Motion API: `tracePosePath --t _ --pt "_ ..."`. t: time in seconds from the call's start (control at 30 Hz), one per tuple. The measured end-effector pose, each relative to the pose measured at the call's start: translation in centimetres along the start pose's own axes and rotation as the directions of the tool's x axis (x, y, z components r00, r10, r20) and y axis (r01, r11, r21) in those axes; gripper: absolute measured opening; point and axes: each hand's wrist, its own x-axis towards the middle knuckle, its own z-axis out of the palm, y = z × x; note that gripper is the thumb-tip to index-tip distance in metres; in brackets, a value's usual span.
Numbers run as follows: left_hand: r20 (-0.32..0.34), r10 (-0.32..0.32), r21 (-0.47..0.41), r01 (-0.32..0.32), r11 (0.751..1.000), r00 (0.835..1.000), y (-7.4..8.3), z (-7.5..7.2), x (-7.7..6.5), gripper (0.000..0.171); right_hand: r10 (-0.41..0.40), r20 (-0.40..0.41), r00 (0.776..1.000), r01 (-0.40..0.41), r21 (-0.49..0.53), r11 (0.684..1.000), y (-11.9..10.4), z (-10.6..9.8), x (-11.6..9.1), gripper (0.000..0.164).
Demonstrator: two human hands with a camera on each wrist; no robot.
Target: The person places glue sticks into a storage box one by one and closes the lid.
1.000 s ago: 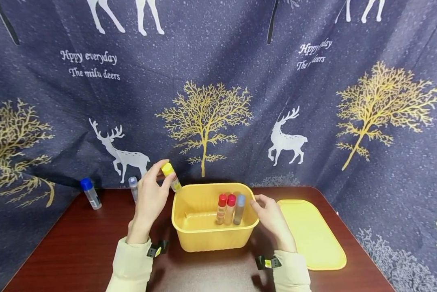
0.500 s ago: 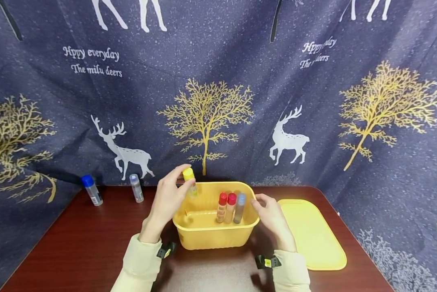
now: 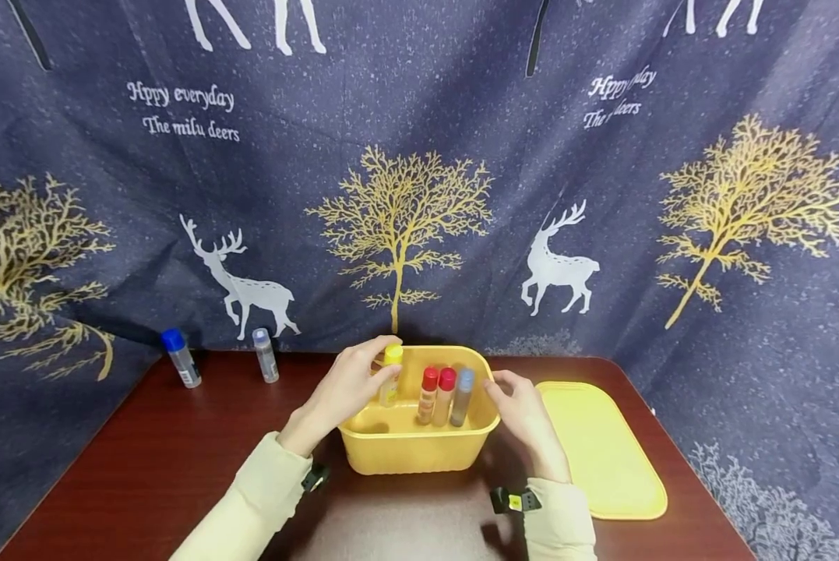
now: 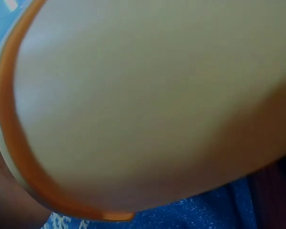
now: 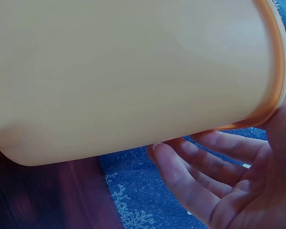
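Note:
My left hand [image 3: 349,383] reaches over the left rim of a yellow plastic bin [image 3: 419,456]. Its thumb and fingers pinch a small clear bottle [image 3: 389,388] near the yellow cap, and the bottle hangs upright inside the bin. Toward the bin's right side stand two red-capped bottles [image 3: 427,399] and a light-blue-capped bottle [image 3: 462,401], close together in a row. At the right end, my right hand [image 3: 524,413] holds the rim; in the right wrist view its bent fingers [image 5: 174,174] lie along the bin's outer wall. That wall fills most of the left wrist view, hiding the held bottle.
A blue-capped bottle [image 3: 183,360] and a clear-capped bottle [image 3: 266,357] stand at the back left of the dark red table [image 3: 146,452]. The flat yellow lid [image 3: 601,452] lies right of the bin. A dark blue patterned cloth [image 3: 461,101] hangs right behind the table.
My left hand has carried the yellow-capped bottle rightward from beside the bin's left rim, then down inside it. The bottle has gone from tilted to upright. The right hand stays at the rim.

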Motion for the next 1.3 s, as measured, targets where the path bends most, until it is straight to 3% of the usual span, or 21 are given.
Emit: tracePosePath --t 0.17,0.27,0.43,0.67,0.83,1.1,1.3 --pt "0.151 -0.013 0.054 0.004 0.999 0.988 0.0 -0.3 0.6 0.031 0.006 0.014 1.0 -0.006 0.01 1.0 -0.2 0.2 0.0 0.026" --pt "0.242 0.014 0.12 -0.044 0.992 0.97 -0.1 -0.4 1.2 0.034 0.012 0.017 1.0 -0.013 0.031 0.999 -0.3 0.2 0.0 0.026" --pt "0.384 0.061 0.173 -0.137 0.975 0.921 -0.2 -0.3 2.4 0.031 0.008 0.011 1.0 -0.008 0.015 1.0 -0.4 0.1 0.2 0.025" --pt "0.529 -0.007 0.238 -0.14 0.961 0.849 0.1 0.4 3.6 0.027 0.001 0.008 1.0 -0.001 -0.005 1.0 -0.1 -0.2 0.1 0.025" --pt "0.57 -0.065 0.279 -0.119 0.953 0.819 0.3 1.1 4.3 0.023 0.009 0.007 1.0 -0.009 -0.002 1.0 0.1 -0.4 -0.1 0.025" --pt "0.591 -0.084 0.282 -0.108 0.953 0.802 0.1 2.1 5.0 0.019 0.003 0.01 1.0 -0.003 -0.004 1.0 0.1 -0.3 0.1 0.025" --pt "0.587 -0.088 0.276 -0.097 0.956 0.805 0.0 2.3 5.3 0.021 0.021 0.015 1.0 -0.021 0.022 1.0 -0.1 -0.2 0.0 0.025"
